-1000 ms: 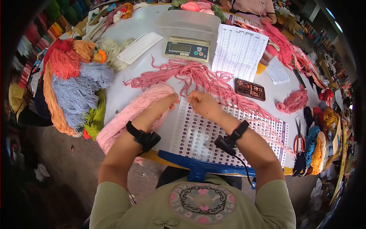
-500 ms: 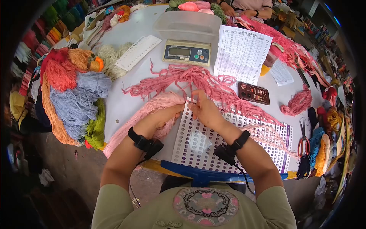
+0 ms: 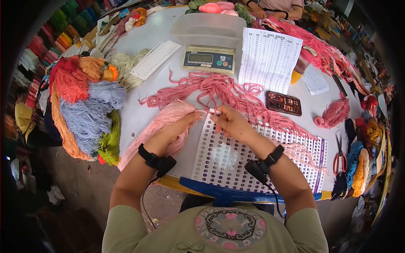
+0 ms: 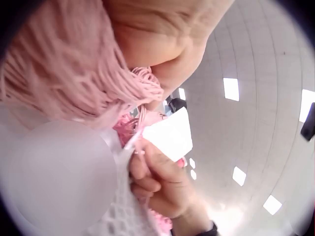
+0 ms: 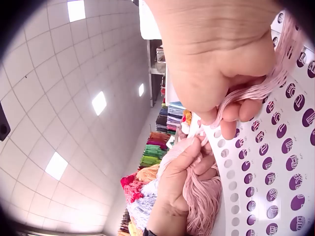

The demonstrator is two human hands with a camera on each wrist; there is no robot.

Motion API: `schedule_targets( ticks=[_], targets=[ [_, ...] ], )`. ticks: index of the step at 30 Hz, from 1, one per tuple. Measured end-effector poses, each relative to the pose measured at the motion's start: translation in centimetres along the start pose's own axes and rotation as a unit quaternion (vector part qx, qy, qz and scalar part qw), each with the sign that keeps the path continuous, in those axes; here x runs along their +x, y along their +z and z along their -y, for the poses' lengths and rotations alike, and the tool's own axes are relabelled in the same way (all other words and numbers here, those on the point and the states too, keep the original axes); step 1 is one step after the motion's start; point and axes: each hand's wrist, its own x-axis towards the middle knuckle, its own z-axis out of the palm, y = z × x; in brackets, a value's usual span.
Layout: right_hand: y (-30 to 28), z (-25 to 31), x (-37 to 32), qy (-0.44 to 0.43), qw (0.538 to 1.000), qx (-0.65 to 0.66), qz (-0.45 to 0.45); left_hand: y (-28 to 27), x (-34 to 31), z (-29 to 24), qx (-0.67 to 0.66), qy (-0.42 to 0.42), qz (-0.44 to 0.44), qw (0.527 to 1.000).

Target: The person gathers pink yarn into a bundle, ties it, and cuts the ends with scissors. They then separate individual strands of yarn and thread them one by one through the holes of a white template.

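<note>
A thick hank of pale pink yarn (image 3: 148, 131) hangs over the left hand (image 3: 179, 126), which grips it near its upper end. The right hand (image 3: 233, 123) pinches a thin pale pink strand at the top left corner of the punched card (image 3: 219, 152). In the right wrist view a pale pink bundle (image 5: 261, 89) runs through the curled fingers of the right hand (image 5: 221, 64), and the left hand (image 5: 176, 189) holds the hank (image 5: 203, 204) close beside it. Darker pink yarn (image 3: 219, 86) lies just beyond both hands.
Behind stand a scale (image 3: 209, 59), a clear tub (image 3: 206, 29) and a printed sheet (image 3: 270, 59). A phone (image 3: 283, 103) and scissors (image 3: 339, 156) lie at the right. Coloured yarn (image 3: 86, 118) is heaped at the left. Another person's hands (image 3: 276, 16) are across the table.
Over the last second the left hand and its hank have moved slightly right, close to the right hand. The right hand's fingers have shifted around the strand by the card's corner.
</note>
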Motion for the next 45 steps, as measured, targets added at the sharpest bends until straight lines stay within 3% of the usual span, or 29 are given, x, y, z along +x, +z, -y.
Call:
schedule_targets(
  ticks=[1, 4, 6, 7, 8, 10, 11, 13, 14, 15, 16, 17, 18, 19, 20, 21, 23, 25, 26, 27, 28, 29, 31, 33, 35, 36, 38, 42, 45],
  targets=[
    [0.1, -0.2, 0.1, 0.003, 1.000, 0.002, -0.004, 0.0, -0.5, 0.4, 0.001, 0.001, -0.001, 1.000],
    [0.2, -0.4, 0.1, 0.016, 1.000, 0.008, -0.014, -0.3, -1.7, 0.3, -0.159, 0.129, 0.036, 0.978],
    [0.3, -0.5, 0.1, 0.027, 0.999, 0.010, -0.016, -0.6, -1.9, -0.9, -0.215, 0.037, 0.220, 0.951],
    [0.4, -0.7, 0.0, -0.008, 0.999, 0.049, -0.009, 0.0, -1.7, -1.2, -0.214, 0.037, 0.220, 0.951],
    [0.5, -0.8, 0.0, -0.042, 0.995, 0.087, -0.002, 1.3, -1.4, -1.6, -0.083, 0.081, 0.192, 0.974],
    [-0.4, -0.8, 0.0, -0.036, 0.995, 0.083, 0.029, 2.5, -0.9, -2.3, 0.166, 0.141, 0.155, 0.964],
    [-0.7, -0.8, 0.0, -0.032, 0.995, 0.081, 0.058, 2.3, -0.5, -2.3, 0.164, 0.141, 0.155, 0.964],
    [-0.5, -0.3, -0.1, -0.003, 0.995, 0.096, 0.038, 1.4, 0.3, -1.7, 0.453, 0.335, 0.118, 0.818],
    [-0.4, -0.1, 0.0, 0.025, 0.993, 0.111, 0.021, 0.6, 0.4, -0.9, 0.453, 0.335, 0.120, 0.818],
    [-0.2, -0.1, 0.2, 0.027, 0.993, 0.113, 0.020, -0.7, 0.1, 0.3, 0.288, 0.243, 0.063, 0.924],
    [0.1, -0.1, 0.6, 0.054, 0.994, 0.100, 0.000, -2.4, -0.2, 1.0, 0.112, 0.138, 0.002, 0.984],
    [0.2, -0.1, 0.8, 0.082, 0.993, 0.085, -0.020, -4.7, -1.1, 0.3, -0.138, 0.018, 0.054, 0.989],
    [0.2, -0.7, 1.3, 0.082, 0.992, 0.089, -0.020, -7.2, -2.4, -1.5, -0.310, -0.060, 0.081, 0.945],
    [0.1, -1.6, 2.0, 0.022, 0.998, -0.047, -0.044, -9.6, -3.4, -1.9, -0.340, -0.010, 0.072, 0.937],
    [0.0, -2.1, 2.5, -0.039, 0.980, -0.182, -0.068, -12.7, -3.6, -1.4, -0.397, 0.044, 0.136, 0.907],
    [0.0, -1.6, 2.2, -0.039, 0.981, -0.180, -0.068, -15.0, -4.4, -2.1, -0.445, 0.042, 0.118, 0.887],
    [0.0, 0.2, 1.3, 0.070, 0.997, 0.003, -0.014, -18.8, -5.0, -2.9, -0.492, 0.040, 0.097, 0.864],
    [0.0, 0.0, 1.5, 0.069, 0.998, 0.009, -0.012, -20.5, -5.3, -3.6, -0.497, 0.132, -0.053, 0.856],
    [0.1, -0.1, 1.5, 0.069, 0.997, 0.014, -0.011, -20.5, -5.5, -3.2, -0.494, 0.134, -0.054, 0.857],
    [0.2, -0.1, 1.3, 0.066, 0.998, 0.015, -0.012, -18.6, -6.3, -3.5, -0.311, 0.184, -0.253, 0.897],
    [0.3, -0.1, 1.1, 0.052, 0.998, 0.002, -0.023, -16.9, -7.0, -3.8, -0.105, 0.222, -0.433, 0.867],
    [0.3, 0.1, 1.1, 0.035, 0.999, -0.014, -0.035, -15.8, -7.5, -3.9, -0.105, 0.229, -0.434, 0.865],
    [1.0, -0.4, 0.8, 0.030, 0.997, -0.020, -0.067, -14.0, -9.3, -3.5, -0.223, 0.278, -0.176, 0.918],
    [2.2, 0.8, 0.6, 0.021, 0.995, -0.028, -0.089, -8.9, -10.7, -3.6, -0.325, 0.404, -0.040, 0.854],
    [3.0, 4.3, -1.1, -0.144, 0.980, 0.082, -0.106, -4.2, -11.3, -4.6, -0.388, 0.461, 0.061, 0.795],
    [3.3, 6.5, -2.4, -0.147, 0.980, 0.081, -0.105, -3.2, -11.3, -4.7, -0.388, 0.464, 0.060, 0.794],
    [4.0, 10.7, -5.0, -0.184, 0.966, 0.181, -0.033, -1.6, -11.1, -5.2, -0.357, 0.495, 0.159, 0.776],
    [5.0, 11.9, -6.7, -0.181, 0.971, 0.140, -0.064, 0.8, -10.7, -6.2, -0.277, 0.524, 0.149, 0.791],
    [4.9, 11.1, -6.8, -0.163, 0.975, 0.133, -0.074, 1.9, -10.5, -6.1, -0.304, 0.516, 0.174, 0.782]
  ],
)
